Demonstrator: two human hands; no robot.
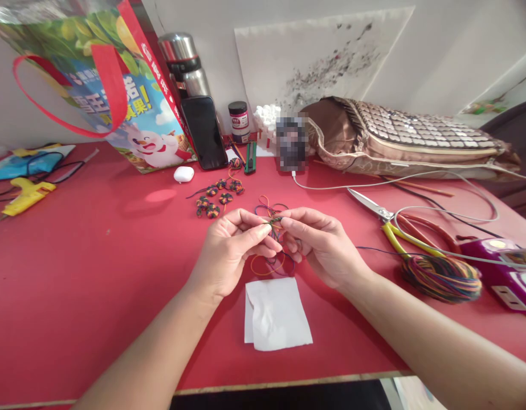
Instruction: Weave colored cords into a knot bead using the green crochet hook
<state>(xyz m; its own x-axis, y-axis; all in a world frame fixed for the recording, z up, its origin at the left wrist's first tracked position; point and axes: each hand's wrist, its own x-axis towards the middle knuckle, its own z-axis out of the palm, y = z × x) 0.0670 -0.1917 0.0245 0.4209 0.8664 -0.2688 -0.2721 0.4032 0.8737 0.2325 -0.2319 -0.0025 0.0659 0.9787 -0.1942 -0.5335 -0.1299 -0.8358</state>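
Both hands meet over the middle of the red table, pinching the same piece of multicoloured cord (274, 221). My left hand (235, 245) grips it between thumb and forefinger. From the other side, my right hand (316, 239) pinches its right end, fingers curled. Loose loops of orange and dark cord (266, 266) hang below and behind the fingers. Just beyond the hands lie several small knotted cord pieces (212, 210) in orange, black and red. A folded white tissue (280, 316) rests on the table in front of the wrists.
To the right are yellow-and-red-handled scissors (384, 213), a coil of cord (444, 279) and a purple power strip (502, 262). A yellow glue gun (25, 196) lies at left. Behind stand a gift bag (130, 102), a phone (204, 134), a jar (239, 122) and a sequinned cushion (416, 134).
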